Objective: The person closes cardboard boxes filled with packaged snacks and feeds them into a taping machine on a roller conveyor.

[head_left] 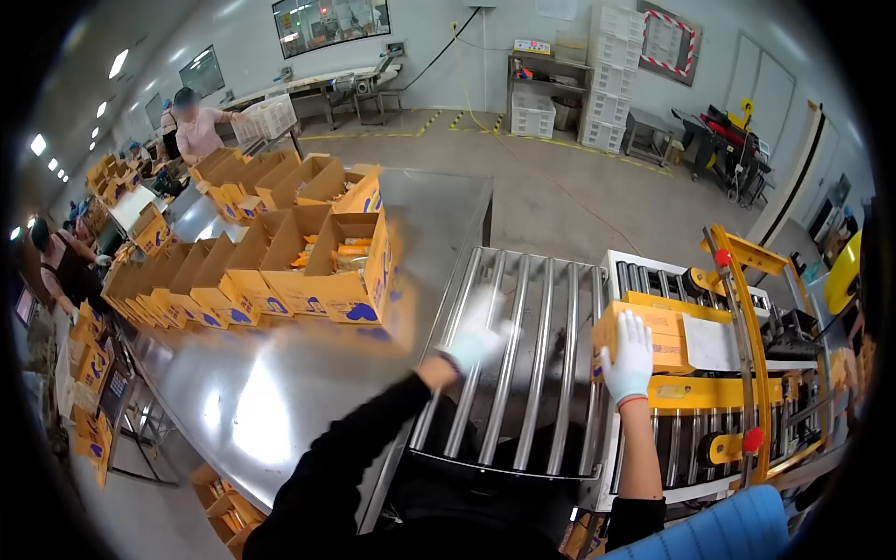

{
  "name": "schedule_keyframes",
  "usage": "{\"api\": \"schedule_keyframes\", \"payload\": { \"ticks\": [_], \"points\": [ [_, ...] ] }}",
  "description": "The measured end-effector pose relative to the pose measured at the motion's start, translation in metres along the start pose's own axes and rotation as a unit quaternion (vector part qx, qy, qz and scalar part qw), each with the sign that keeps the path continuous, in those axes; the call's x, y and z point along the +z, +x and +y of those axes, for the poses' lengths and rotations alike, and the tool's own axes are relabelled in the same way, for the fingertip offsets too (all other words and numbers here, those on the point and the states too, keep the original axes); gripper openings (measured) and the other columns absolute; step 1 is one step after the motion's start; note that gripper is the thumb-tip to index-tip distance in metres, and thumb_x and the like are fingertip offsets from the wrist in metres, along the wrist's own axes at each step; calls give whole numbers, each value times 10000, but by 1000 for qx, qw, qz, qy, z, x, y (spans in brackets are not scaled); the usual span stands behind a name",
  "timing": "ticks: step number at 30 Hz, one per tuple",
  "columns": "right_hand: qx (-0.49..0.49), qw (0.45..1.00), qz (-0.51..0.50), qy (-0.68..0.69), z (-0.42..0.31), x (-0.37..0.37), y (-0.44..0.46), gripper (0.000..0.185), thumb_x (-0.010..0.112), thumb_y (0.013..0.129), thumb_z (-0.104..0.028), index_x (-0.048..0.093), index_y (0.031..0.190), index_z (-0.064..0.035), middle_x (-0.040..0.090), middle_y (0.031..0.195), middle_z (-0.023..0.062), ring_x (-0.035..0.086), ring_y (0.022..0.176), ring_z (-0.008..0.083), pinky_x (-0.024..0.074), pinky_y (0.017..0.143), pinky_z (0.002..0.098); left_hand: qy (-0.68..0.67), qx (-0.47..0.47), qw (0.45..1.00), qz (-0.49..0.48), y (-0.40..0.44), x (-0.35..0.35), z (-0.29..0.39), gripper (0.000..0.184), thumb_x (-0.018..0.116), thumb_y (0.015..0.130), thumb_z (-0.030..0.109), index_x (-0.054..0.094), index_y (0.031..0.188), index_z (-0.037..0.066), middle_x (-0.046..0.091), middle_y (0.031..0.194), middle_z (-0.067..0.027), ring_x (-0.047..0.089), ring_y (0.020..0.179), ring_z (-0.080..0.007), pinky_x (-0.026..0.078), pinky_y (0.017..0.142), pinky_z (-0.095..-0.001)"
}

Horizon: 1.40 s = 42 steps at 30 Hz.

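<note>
My right hand (629, 357), in a white glove, lies flat with its fingers stretched out against the near end of a closed cardboard box (665, 334). The box sits between the yellow guides of a taping machine (740, 350), and a white sheet (711, 342) covers part of its top. Over the roller conveyor (534, 373) hangs my left hand (478, 338), also gloved in white. Motion smears its fingers, and I see nothing held in it. To its left, open cardboard boxes (357, 297) with orange packets inside stand in rows on the metal table.
The metal table (252, 392) borders the rollers on the left. Co-workers (198, 131) stand along its far side, one holding a white crate (266, 119). Stacked white crates (611, 79) and a shelf (549, 79) line the back wall. Blue padding (723, 530) is close at lower right.
</note>
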State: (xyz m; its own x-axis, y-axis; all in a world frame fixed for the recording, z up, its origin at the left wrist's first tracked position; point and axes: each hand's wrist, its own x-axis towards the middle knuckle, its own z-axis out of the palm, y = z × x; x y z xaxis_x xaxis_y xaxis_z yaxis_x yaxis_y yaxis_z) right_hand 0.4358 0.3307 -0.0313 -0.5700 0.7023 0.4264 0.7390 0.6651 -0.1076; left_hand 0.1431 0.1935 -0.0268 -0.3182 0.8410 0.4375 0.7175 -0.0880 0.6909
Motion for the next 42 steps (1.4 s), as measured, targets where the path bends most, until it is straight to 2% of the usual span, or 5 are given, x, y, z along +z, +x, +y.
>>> {"api": "schedule_keyframes", "payload": {
  "ticks": [3, 13, 19, 29, 42],
  "points": [
    [54, 996, 21, -69, 4, 10, -6, 756, 673, 783, -106, 417, 1489, -25, 392, 1575, 193, 336, 1471, 375, 228, 1239, 486, 516, -23, 824, 233, 17, -153, -22, 342, 633, 852, 234, 637, 1125, 28, 671, 1067, -219, 661, 982, -342, 534, 845, -472],
    [-213, 954, -61, 199, -223, -33, -23, 782, 800, 789, -288, 480, 1428, 31, 500, 1471, 211, 414, 1412, 392, 294, 1208, 483, 231, -20, 958, 167, -27, -168, -11, 531, 500, 1048, 454, 635, 1304, 9, 714, 1211, -143, 672, 1127, -306, 458, 1067, -384],
    [-245, 927, -109, 263, -171, -7, 10, 465, 659, 924, -320, 635, 1282, -25, 607, 1375, 183, 541, 1304, 350, 351, 1158, 470, 222, -178, 919, -271, -7, -164, -7, 542, 424, 1027, 565, 781, 939, 167, 769, 967, -68, 712, 947, -322, 541, 893, -412],
    [-200, 965, -78, 150, -240, 8, 38, 989, 848, 715, -435, 413, 1470, 34, 486, 1454, 205, 405, 1395, 376, 251, 1215, 550, 154, -172, 910, 345, -61, -98, -105, 611, 762, 866, 464, 656, 1199, -38, 690, 1052, -186, 649, 1089, -340, 480, 1014, -442],
    [-11, 991, -89, -94, -29, 15, 18, 907, 735, 821, -372, 335, 1531, 27, 378, 1579, 206, 307, 1477, 405, 190, 1247, 514, -270, -93, 913, -291, -16, 129, 29, 802, 626, 938, 546, 438, 1495, 0, 512, 1461, -269, 463, 1397, -390, 348, 1176, -437]
  ]
}}
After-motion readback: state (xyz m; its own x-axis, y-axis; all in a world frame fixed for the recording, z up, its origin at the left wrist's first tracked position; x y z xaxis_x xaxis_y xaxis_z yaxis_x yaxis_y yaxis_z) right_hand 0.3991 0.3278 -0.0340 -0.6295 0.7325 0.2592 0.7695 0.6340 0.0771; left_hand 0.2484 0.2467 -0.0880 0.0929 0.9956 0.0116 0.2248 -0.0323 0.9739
